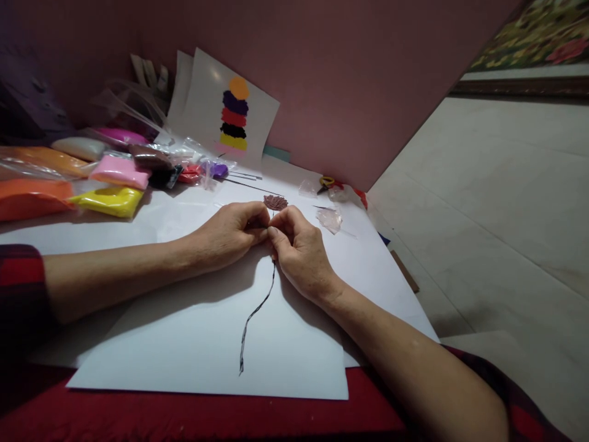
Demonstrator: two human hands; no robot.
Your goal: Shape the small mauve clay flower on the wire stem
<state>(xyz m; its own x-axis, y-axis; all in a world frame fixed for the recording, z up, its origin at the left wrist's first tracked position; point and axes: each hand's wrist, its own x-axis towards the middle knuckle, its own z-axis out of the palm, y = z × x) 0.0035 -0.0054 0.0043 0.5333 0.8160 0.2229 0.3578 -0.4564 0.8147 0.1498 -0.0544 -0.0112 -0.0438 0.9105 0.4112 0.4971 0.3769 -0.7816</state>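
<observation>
Both of my hands meet over the middle of a white sheet of paper. My left hand has thumb and forefinger pinched together, and a small dark bit shows at their tips, too small to name. Against it, my right hand is closed in a pinch too; what it grips is hidden by the fingers. Just beyond the fingertips lies a brown, petalled flower shape. A thin black, stem-like line curves down the paper from below my hands, its upper part mostly covered by them.
Bags of coloured clay, including a yellow one and a pink one, lie at the left. A sheet with coloured patches leans on the pink wall. Scissors and crumpled clear plastic lie back right. Red cloth edges the front.
</observation>
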